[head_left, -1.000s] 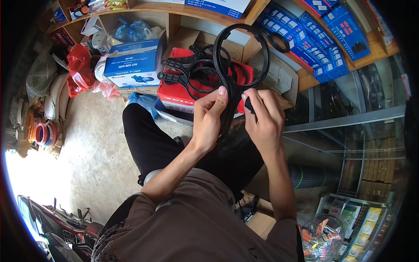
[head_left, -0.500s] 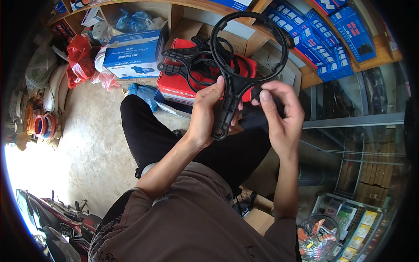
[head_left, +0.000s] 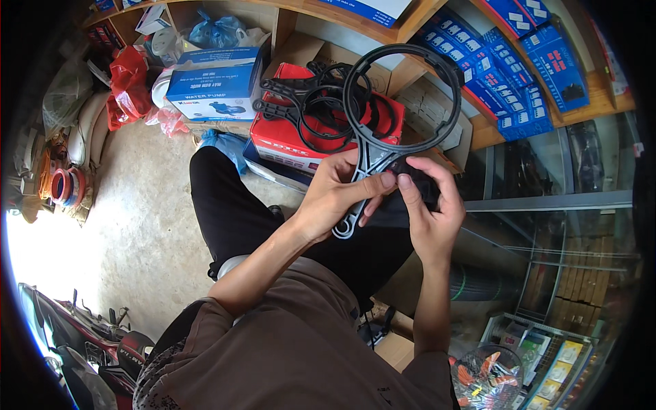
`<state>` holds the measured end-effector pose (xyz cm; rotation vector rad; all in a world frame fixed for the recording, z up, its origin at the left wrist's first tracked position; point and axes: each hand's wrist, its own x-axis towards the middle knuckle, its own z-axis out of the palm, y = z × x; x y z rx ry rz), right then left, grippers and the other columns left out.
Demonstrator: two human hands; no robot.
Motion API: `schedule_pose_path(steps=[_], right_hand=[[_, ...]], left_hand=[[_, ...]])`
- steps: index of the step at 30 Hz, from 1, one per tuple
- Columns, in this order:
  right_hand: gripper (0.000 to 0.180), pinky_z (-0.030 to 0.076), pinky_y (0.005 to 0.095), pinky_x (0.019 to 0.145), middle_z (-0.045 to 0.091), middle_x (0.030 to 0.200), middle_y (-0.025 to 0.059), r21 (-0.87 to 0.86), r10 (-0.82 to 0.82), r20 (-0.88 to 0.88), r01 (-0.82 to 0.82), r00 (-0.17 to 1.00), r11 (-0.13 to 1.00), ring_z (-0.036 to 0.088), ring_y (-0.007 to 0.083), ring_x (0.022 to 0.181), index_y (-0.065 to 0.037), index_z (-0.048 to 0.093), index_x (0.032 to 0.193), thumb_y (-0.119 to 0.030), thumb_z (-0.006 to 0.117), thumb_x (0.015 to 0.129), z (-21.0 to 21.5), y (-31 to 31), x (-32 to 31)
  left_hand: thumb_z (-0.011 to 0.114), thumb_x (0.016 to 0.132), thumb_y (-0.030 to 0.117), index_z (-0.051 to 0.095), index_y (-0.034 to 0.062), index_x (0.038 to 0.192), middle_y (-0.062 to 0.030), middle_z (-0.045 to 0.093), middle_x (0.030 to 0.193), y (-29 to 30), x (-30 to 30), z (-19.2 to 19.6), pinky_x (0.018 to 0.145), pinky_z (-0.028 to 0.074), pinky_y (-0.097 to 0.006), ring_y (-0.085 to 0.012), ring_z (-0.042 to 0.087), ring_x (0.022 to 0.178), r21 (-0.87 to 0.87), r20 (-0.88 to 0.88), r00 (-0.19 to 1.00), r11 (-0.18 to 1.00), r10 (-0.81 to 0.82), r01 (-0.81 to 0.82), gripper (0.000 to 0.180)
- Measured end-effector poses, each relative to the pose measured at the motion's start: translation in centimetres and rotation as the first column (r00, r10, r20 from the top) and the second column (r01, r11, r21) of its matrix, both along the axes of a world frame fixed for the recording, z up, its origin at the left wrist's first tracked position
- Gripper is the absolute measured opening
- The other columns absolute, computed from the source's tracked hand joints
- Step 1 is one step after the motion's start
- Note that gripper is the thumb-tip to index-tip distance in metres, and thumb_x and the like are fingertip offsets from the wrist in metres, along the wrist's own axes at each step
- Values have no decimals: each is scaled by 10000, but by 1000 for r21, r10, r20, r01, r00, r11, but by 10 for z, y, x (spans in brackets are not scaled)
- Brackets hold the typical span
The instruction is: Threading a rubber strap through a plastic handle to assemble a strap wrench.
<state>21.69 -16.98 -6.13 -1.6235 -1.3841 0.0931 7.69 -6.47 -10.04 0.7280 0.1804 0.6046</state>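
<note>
My left hand [head_left: 336,196] is wrapped round the handle of a black plastic filter housing wrench [head_left: 361,164]. Its large ring points up and away from me. Between thumb and fingers, my right hand [head_left: 436,210] pinches a dark, cloth-like piece [head_left: 415,179], held beside the neck of the wrench and close to my left thumb. My fingers cover part of that piece. Beyond my hands, several similar black wrenches [head_left: 280,109] lie piled on a red box [head_left: 283,139], partly behind the held ring.
A blue and white pump box [head_left: 217,85] stands left of the red box. Wooden shelves with blue packages [head_left: 506,75] run along the far right, above a glass cabinet [head_left: 553,201]. A clear round container [head_left: 486,376] sits at the lower right, a motorbike [head_left: 89,342] at the lower left.
The wrench has come lower and nearer to me, its surface now catching light. My right hand has moved down and left, bringing the dark piece against the wrench's neck by my left thumb.
</note>
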Motion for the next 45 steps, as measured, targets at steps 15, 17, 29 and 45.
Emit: schedule_pose_path(steps=[15,17,29,45], right_hand=[[208,532,331,933,728,1095,150,73,-136,-130,146,982,987,691,204,1014,51,663,1146,22,737,954,8,-27,6],[263,544,320,912,723,1128,164,85,-164,-207,185,965,979,699,181,984,75,651,1176,31,756,939,22,-28,-5],[435,549,403,724,698,947,118,-2,145,427,-160,893,987,688,313,834,19,700,1155,102,770,733,42,1,-15],[363,502,434,714,583,909,116,-252,359,449,-269,818,930,622,315,830,17,660,1104,90,743,758,44,19,-7]], left_hand=[[337,1080,522,615,-5,996,-106,623,841,-7,-3,-13,509,485,-288,-169,592,613,-122,64,997,991,-41,49,602],[343,1092,499,609,-38,1022,-136,624,849,-11,-5,-11,503,481,-302,-195,598,611,-177,160,985,981,-57,85,603],[388,1125,397,591,-43,1282,-93,672,881,-16,-5,-1,625,496,-266,-146,611,679,-118,69,994,990,87,-78,509],[443,1134,422,692,27,960,-40,656,759,-23,2,-14,572,426,-246,-95,575,611,-45,-69,974,974,217,-220,499]])
